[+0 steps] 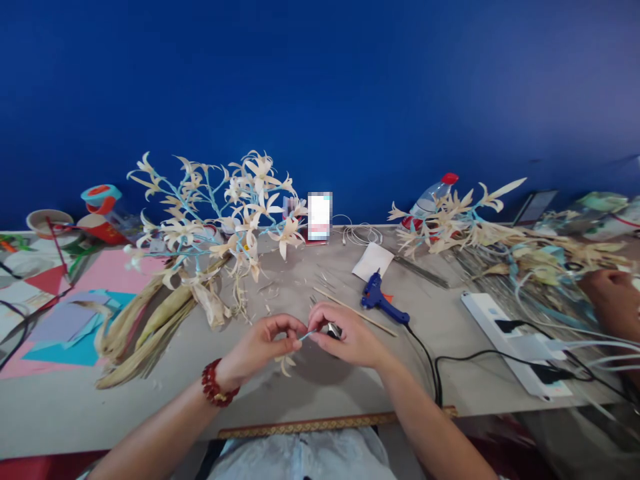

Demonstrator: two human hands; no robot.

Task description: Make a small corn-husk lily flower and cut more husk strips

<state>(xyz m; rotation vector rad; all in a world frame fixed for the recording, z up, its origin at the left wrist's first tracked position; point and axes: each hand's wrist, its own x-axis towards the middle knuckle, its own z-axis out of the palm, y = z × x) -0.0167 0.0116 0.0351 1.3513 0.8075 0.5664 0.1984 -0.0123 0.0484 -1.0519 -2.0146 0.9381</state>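
Observation:
My left hand (267,343), with a red bead bracelet (215,385) at the wrist, is pinched shut on a small cream leaf flower (287,363) with a thin blue-wrapped stem (307,335). My right hand (345,337) is closed, pinching the other end of that stem, and a small dark and silver thing (334,329) shows under its fingers. Both hands meet above the grey table (300,393) near its front edge. A blue glue gun (383,303) lies just right of my right hand.
A large spray of cream flowers on blue stems (220,220) and dried husks (150,327) lie at the left, over coloured paper (75,320). A thin wooden stick (355,311), a white power strip (515,343) with cables, a plastic bottle (433,197), more flowers (465,220) and another person's hand (613,300) are to the right.

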